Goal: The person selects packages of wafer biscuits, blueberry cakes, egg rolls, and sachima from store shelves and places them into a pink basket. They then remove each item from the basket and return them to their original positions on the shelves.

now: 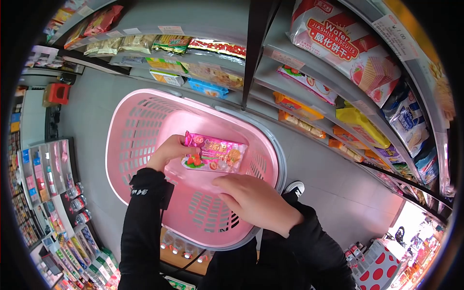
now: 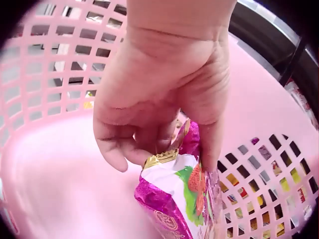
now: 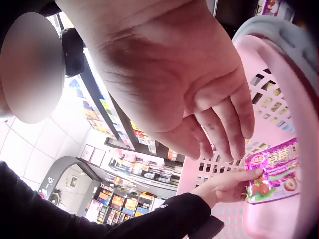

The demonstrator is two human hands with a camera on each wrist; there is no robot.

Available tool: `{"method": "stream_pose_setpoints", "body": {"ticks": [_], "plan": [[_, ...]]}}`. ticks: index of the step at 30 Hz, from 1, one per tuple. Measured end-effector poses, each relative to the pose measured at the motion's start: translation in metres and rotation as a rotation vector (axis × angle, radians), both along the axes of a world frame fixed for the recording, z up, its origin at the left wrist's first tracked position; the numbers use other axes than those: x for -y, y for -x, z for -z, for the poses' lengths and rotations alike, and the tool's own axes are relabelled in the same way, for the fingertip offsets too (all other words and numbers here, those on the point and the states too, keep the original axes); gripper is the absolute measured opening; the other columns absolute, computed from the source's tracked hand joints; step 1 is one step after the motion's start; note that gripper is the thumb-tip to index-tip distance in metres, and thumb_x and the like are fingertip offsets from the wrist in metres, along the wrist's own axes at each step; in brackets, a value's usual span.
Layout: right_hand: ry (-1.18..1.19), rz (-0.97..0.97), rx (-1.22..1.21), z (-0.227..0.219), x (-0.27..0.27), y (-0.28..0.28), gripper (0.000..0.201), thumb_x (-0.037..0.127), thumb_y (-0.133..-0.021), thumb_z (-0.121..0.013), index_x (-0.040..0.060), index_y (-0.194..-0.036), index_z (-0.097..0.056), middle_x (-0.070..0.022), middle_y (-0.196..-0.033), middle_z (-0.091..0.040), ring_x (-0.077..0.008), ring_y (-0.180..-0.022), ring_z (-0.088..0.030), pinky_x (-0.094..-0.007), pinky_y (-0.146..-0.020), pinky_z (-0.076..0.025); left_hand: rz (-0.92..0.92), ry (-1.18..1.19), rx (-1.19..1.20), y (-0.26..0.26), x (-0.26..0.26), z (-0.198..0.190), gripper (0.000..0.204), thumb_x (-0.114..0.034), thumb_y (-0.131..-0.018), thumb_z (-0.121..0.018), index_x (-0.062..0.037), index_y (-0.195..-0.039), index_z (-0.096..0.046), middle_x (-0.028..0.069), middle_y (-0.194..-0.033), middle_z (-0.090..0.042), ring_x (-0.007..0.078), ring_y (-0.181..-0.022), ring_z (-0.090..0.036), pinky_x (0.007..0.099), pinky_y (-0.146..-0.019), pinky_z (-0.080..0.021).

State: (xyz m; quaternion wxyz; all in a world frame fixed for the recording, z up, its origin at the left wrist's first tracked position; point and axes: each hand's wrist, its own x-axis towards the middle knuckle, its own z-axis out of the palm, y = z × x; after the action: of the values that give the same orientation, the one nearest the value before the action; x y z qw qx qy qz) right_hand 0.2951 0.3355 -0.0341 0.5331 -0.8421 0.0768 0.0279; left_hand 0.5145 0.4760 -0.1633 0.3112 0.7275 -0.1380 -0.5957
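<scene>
My left hand point(image 1: 166, 152) reaches inside a pink plastic shopping basket point(image 1: 178, 122). Its thumb and fingers pinch one end of a shiny pink snack packet point(image 1: 217, 155) with strawberries printed on it. In the left wrist view the fingers point(image 2: 118, 155) grip the crimped gold-edged end of the packet, which slants down inside the basket. Over the near right side of the basket is my right hand point(image 1: 261, 199), holding nothing. The right wrist view shows that palm point(image 3: 149, 74) bare, the fingers loosely bent, with the packet beyond them.
Shelves of packaged snacks stand ahead and to the right, including a large wafer biscuit bag point(image 1: 345, 48). The basket's grey handle point(image 1: 282, 157) runs along its right rim. Display racks point(image 1: 58, 179) with bottles are at the left. A shoe point(image 1: 295, 187) shows beside the basket.
</scene>
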Motion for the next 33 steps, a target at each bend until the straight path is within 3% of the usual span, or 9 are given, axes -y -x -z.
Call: {"method": "stream_pose_setpoints", "body": {"ticks": [1, 3, 7, 9, 10, 14, 19, 24, 33], "plan": [[-0.001, 0.004, 0.006, -0.004, 0.003, 0.001, 0.010, 0.006, -0.075, -0.049, 0.0005, -0.083, -0.047, -0.0144, -0.076, -0.052, -0.0313, -0.075, -0.053, -0.0404, -0.063, -0.043, 0.038, -0.016, 0.098, 0.001, 0.002, -0.016, 0.023, -0.016, -0.067, -0.070, 0.0002, -0.081, -0.064, 0.0029, -0.071, -0.061, 0.0076, -0.063, -0.053, 0.0227, -0.056, -0.042], [-0.075, 0.003, -0.085, -0.013, 0.009, 0.006, 0.025, 0.011, -0.079, -0.050, 0.0040, -0.104, -0.050, -0.0132, -0.097, -0.056, -0.0290, -0.088, -0.054, -0.0357, -0.075, -0.043, 0.040, -0.018, 0.167, -0.005, -0.010, -0.036, 0.024, -0.016, -0.067, -0.070, 0.0004, -0.082, -0.063, 0.0031, -0.073, -0.061, 0.0083, -0.065, -0.054, 0.0229, -0.059, -0.042], [-0.174, 0.162, 0.084, -0.026, 0.022, 0.024, 0.021, 0.009, -0.079, -0.050, 0.0023, -0.100, -0.050, -0.0148, -0.090, -0.056, -0.0298, -0.082, -0.055, -0.0356, -0.069, -0.044, -0.094, 0.083, 0.244, -0.001, -0.027, -0.113, 0.032, -0.014, -0.068, -0.069, 0.0014, -0.093, -0.059, 0.0052, -0.083, -0.061, 0.0099, -0.074, -0.056, 0.0233, -0.069, -0.044], [-0.345, 0.328, 0.092, -0.034, 0.032, 0.036, 0.023, 0.007, -0.079, -0.053, 0.0025, -0.101, -0.051, -0.0140, -0.091, -0.056, -0.0266, -0.082, -0.056, -0.0316, -0.073, -0.045, -0.192, 0.152, 0.227, 0.005, -0.037, -0.149, 0.038, -0.013, -0.068, -0.069, 0.0029, -0.100, -0.055, 0.0072, -0.089, -0.061, 0.0120, -0.079, -0.057, 0.0255, -0.074, -0.045], [-0.416, 0.419, 0.117, -0.029, 0.034, 0.043, 0.023, 0.003, -0.077, -0.056, 0.0019, -0.100, -0.052, -0.0102, -0.089, -0.057, -0.0192, -0.081, -0.058, -0.0277, -0.073, -0.045, -0.247, 0.178, 0.220, 0.009, -0.041, -0.162, 0.042, -0.013, -0.068, -0.069, 0.0040, -0.103, -0.052, 0.0084, -0.092, -0.060, 0.0136, -0.082, -0.057, 0.0271, -0.077, -0.045], [-0.752, 0.674, 0.234, -0.016, 0.052, 0.070, 0.030, -0.003, -0.079, -0.053, -0.0029, -0.108, -0.047, -0.0077, -0.103, -0.052, -0.0146, -0.093, -0.052, -0.0261, -0.083, -0.040, -0.365, 0.398, 0.085, 0.029, -0.020, -0.199, 0.054, -0.019, -0.065, -0.072, 0.0074, -0.106, -0.048, 0.0135, -0.098, -0.059, 0.0202, -0.088, -0.059, 0.0323, -0.081, -0.045], [-1.077, 0.680, 0.394, -0.019, 0.067, 0.099, 0.041, -0.005, -0.078, -0.052, -0.0033, -0.117, -0.040, -0.0107, -0.108, -0.051, -0.0180, -0.103, -0.047, -0.0286, -0.089, -0.036, -0.370, 0.530, -0.015, 0.063, 0.037, -0.200, 0.047, -0.017, -0.067, -0.069, 0.0063, -0.104, -0.050, 0.0123, -0.096, -0.059, 0.0185, -0.085, -0.059, 0.0308, -0.079, -0.046], [-1.025, 0.729, 0.335, -0.006, 0.087, 0.132, 0.041, -0.006, -0.076, -0.055, -0.0032, -0.114, -0.042, -0.0098, -0.106, -0.052, -0.0160, -0.100, -0.049, -0.0271, -0.085, -0.039, -0.215, 0.449, -0.103, 0.085, 0.081, -0.190, 0.039, -0.013, -0.070, -0.068, 0.0031, -0.102, -0.053, 0.0094, -0.093, -0.060, 0.0146, -0.083, -0.058, 0.0278, -0.076, -0.046], [-0.976, 0.793, 0.193, 0.015, 0.131, 0.179, 0.027, -0.007, -0.075, -0.056, -0.0017, -0.101, -0.048, -0.0067, -0.095, -0.055, -0.0131, -0.089, -0.053, -0.0254, -0.079, -0.043, 0.033, 0.390, 0.046, 0.128, 0.147, -0.185, 0.036, -0.008, -0.072, -0.066, 0.0007, -0.104, -0.052, 0.0053, -0.091, -0.060, 0.0102, -0.082, -0.056, 0.0241, -0.074, -0.045]]}}
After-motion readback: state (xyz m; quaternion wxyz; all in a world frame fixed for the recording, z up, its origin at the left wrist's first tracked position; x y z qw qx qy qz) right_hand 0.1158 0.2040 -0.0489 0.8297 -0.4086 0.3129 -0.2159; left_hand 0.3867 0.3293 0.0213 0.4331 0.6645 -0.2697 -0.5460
